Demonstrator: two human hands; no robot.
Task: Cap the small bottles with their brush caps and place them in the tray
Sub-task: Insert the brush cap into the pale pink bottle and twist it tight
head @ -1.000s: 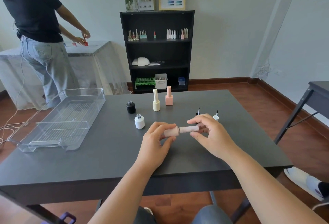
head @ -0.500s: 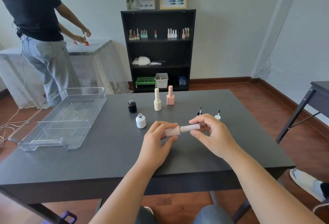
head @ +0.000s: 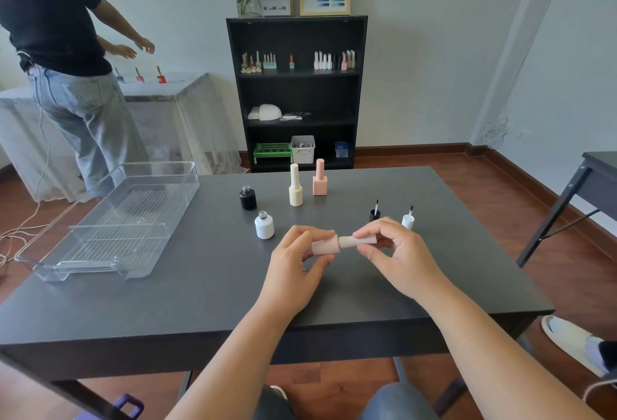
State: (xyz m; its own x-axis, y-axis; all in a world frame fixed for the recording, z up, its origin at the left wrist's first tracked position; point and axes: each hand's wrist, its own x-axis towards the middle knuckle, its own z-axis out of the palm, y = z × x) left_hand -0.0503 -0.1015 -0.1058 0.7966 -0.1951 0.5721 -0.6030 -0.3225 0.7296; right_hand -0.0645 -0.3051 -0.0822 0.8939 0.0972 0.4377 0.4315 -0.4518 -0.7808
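Note:
My left hand [head: 295,267] grips a pale pink bottle [head: 323,246] held sideways above the table. My right hand [head: 399,254] pinches its ribbed pink cap [head: 356,241], which sits on the bottle's neck. An uncapped black bottle [head: 248,198] and an uncapped white bottle [head: 264,225] stand to the left. A capped cream bottle [head: 295,190] and a capped peach bottle [head: 320,182] stand behind. A black brush cap [head: 374,213] and a white brush cap [head: 408,219] stand brush-up just beyond my right hand. The clear tray [head: 110,262] lies at the table's left.
The dark table [head: 207,286] ends near my arms. A person in a black shirt [head: 56,36] stands at a covered table at the back left. A black shelf [head: 297,92] with bottles stands behind. Another table [head: 601,169] is at the right.
My hands and the pink bottle stay in nearly the same place, my right fingers shifting slightly on the cap. The person at the back has lifted both hands off the far table.

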